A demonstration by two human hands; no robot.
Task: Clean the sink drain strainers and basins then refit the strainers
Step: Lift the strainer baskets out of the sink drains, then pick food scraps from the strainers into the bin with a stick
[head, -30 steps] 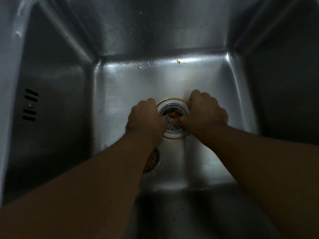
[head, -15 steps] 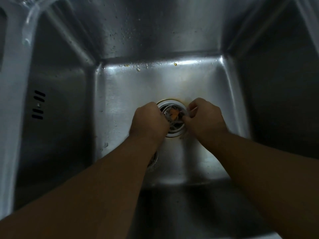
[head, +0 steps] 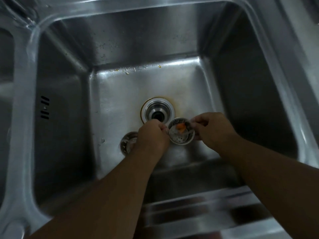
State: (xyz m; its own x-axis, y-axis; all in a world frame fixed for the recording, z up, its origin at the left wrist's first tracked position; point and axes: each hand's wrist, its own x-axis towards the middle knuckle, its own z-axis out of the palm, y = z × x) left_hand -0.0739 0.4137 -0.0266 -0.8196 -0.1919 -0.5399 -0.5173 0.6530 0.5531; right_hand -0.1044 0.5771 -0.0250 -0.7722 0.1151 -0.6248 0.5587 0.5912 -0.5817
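Pinching opposite edges of the strainer point(head: 180, 135), the left hand point(head: 151, 135) and right hand point(head: 212, 130) hold it just beside the open drain point(head: 158, 112), on the person's side, an orange scrap point(head: 181, 126) inside, so emptying seems the step in hand, with tipping it out next.

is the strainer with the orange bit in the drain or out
Out. The left hand and right hand hold the strainer beside the drain, whose bare hole shows.

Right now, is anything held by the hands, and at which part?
The round perforated steel drain strainer, pinched at its rim: left hand on its left edge, right hand on its right edge.
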